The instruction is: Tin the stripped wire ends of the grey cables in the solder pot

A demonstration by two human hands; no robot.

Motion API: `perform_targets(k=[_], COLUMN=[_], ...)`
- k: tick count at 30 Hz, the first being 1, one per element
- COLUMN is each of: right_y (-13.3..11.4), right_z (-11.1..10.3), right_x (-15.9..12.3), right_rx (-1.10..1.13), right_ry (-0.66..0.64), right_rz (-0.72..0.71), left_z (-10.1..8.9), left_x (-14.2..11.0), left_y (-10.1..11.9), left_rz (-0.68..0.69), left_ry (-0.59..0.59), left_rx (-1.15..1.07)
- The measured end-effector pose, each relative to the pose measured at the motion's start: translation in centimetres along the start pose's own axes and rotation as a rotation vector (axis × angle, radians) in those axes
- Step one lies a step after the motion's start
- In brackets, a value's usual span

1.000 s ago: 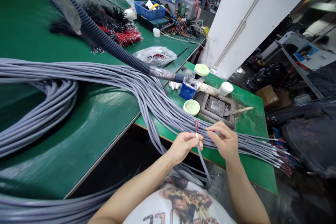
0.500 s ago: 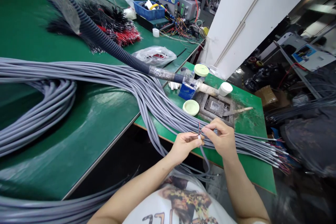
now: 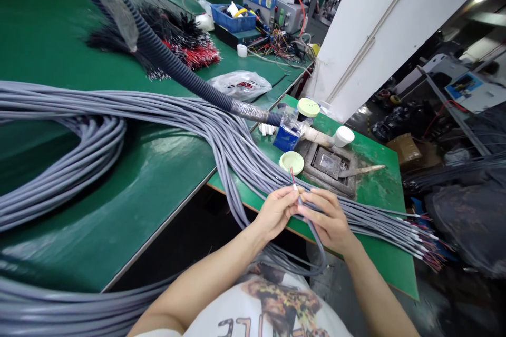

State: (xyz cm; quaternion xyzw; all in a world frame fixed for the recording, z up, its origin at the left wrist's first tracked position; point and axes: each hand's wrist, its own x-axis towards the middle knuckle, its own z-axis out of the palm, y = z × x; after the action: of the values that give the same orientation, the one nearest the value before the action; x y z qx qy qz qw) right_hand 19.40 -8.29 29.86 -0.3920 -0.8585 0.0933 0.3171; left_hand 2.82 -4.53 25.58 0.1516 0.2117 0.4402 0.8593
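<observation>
Between my hands is the end of one grey cable (image 3: 313,229), with a white sleeve near its tip and thin red and dark wires (image 3: 292,175) pointing up and away from me. My left hand (image 3: 278,210) pinches the cable just below the white sleeve. The fingers of my right hand (image 3: 329,217) close on the same cable right beside it. From there the cable bends down in a loop towards my shirt. Just beyond my hands runs a thick bundle of grey cables (image 3: 237,147), whose stripped ends (image 3: 427,242) fan out at the right.
A solder pot (image 3: 328,163) with a flat wooden-handled scraper (image 3: 361,170) sits ahead, near a pale green dish (image 3: 291,162), a white cup (image 3: 343,137) and a blue box (image 3: 286,138). A ribbed hose (image 3: 177,71) crosses above the green table (image 3: 166,179).
My right fingers have moved from the thin wires down onto the grey cable. The wires now stand up together, pointing away, and the view has shifted slightly.
</observation>
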Motion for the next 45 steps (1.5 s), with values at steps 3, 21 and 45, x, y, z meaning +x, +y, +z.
perform_targets(k=[3, 21, 45], right_y=[0.4, 7.8, 8.4], right_z=[-0.4, 0.1, 0.3], right_x=[0.6, 10.2, 10.3], right_rx=[0.027, 0.1, -0.021], right_ry=[0.048, 0.337, 0.304], right_rz=[-0.019, 0.444, 0.469], left_z=[0.5, -4.2, -6.4], left_x=[-0.1, -2.1, -0.7], left_y=[0.7, 4.2, 3.2], left_rz=[-0.017, 0.883, 0.697], left_ry=[-0.034, 0.222, 0.306], left_rx=[0.041, 0.986, 0.83])
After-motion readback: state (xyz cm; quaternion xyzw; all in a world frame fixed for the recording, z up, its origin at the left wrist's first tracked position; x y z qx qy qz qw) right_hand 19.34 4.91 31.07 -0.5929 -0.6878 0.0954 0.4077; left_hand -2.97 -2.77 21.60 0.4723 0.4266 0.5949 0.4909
